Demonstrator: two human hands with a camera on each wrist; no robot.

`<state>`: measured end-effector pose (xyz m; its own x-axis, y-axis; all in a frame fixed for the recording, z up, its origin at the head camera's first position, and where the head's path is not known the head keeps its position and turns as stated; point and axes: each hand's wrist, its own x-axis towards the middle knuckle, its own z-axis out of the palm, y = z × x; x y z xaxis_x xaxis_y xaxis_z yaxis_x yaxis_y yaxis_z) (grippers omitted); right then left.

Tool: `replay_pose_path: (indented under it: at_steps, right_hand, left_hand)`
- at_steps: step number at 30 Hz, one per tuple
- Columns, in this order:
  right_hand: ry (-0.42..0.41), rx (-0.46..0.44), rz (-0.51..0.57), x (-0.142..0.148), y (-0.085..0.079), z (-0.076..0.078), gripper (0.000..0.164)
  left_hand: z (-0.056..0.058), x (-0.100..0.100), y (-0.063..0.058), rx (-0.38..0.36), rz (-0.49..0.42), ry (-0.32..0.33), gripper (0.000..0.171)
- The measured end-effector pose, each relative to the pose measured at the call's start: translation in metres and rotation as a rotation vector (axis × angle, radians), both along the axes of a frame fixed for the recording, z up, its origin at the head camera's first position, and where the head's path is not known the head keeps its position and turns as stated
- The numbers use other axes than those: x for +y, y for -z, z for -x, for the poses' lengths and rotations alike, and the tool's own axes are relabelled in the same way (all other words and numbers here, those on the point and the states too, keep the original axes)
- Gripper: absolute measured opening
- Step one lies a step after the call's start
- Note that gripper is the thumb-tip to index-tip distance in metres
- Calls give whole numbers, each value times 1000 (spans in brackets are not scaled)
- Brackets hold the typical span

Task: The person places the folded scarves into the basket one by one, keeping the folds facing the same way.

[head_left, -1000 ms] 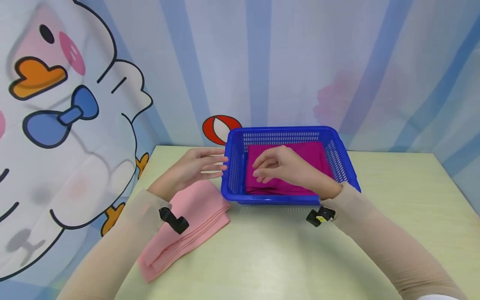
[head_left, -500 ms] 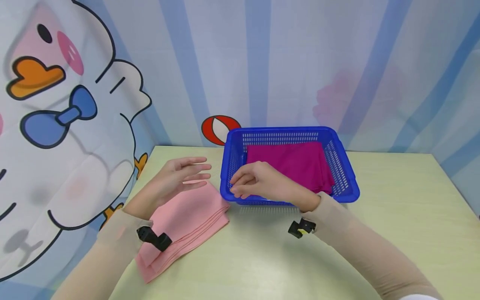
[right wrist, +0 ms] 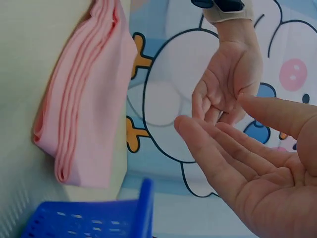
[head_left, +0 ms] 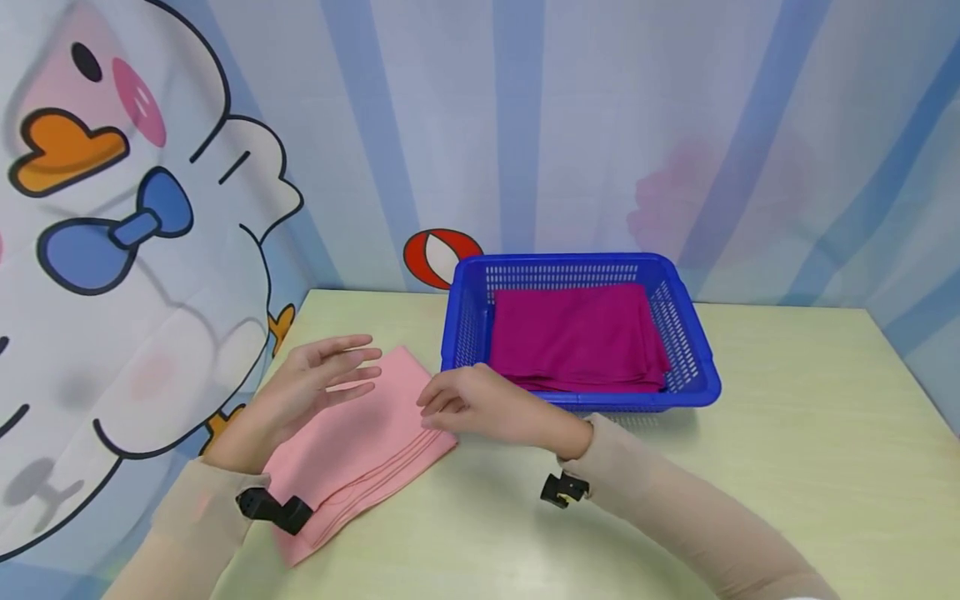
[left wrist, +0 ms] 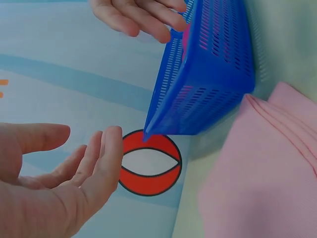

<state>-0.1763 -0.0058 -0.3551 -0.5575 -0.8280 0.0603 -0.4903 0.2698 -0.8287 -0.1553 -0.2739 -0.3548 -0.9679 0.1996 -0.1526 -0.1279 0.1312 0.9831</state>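
Note:
A folded light pink cloth [head_left: 360, 433] lies on the table at the left, its stacked layers showing along the near right edge. Over its left part hovers my left hand [head_left: 311, 383], fingers spread and nothing held. My right hand [head_left: 480, 404] is above the cloth's right corner, beside the basket's front left corner, its fingers loosely bent around nothing. In the right wrist view the pink cloth [right wrist: 84, 94] sits apart from the fingers [right wrist: 218, 168]. A blue plastic basket [head_left: 581, 400] holds a folded magenta cloth [head_left: 573, 333] lying flat on its bottom.
The pale wooden table [head_left: 787, 433] meets a curtain [head_left: 585, 125] printed with blue stripes behind the basket. A large cartoon duck print [head_left: 150, 333] covers the backdrop on the left. Each sleeve carries a small black wrist camera [head_left: 273, 510].
Both hands have moved left and toward the person. The right hand has left the space over the basket, uncovering the magenta cloth. Basket and cloths stay put.

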Motion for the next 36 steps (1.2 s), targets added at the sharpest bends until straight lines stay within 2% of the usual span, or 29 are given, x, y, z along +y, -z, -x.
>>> replay_pose_path:
  at_steps: [6, 10, 14, 21, 24, 28, 33, 36]
  right_hand:
    - [24, 41, -55, -17, 20, -7, 26]
    - [83, 97, -78, -29, 40, -7, 30]
    - [140, 94, -94, -41, 59, -6, 33]
    - [209, 237, -166, -56, 82, -7, 40]
    - [223, 234, -210, -62, 89, -9, 48]
    - [279, 185, -240, -68, 98, -8, 54]
    - [339, 114, -271, -71, 104, -4, 56]
    - [355, 71, -270, -73, 106, -1, 56]
  left_hand:
    - [-14, -16, 5, -9, 0, -38, 57]
    - [-26, -31, 11, -18, 41, -63, 59]
    - [-37, -43, 20, -38, 74, -91, 59]
    - [-48, -56, 32, -35, 133, -149, 59]
    - [-52, -61, 36, -39, 177, -188, 58]
    - [-54, -67, 40, -61, 208, -209, 58]
    - [-56, -71, 48, -134, 207, -231, 61]
    - [-59, -74, 52, -178, 250, -250, 63]
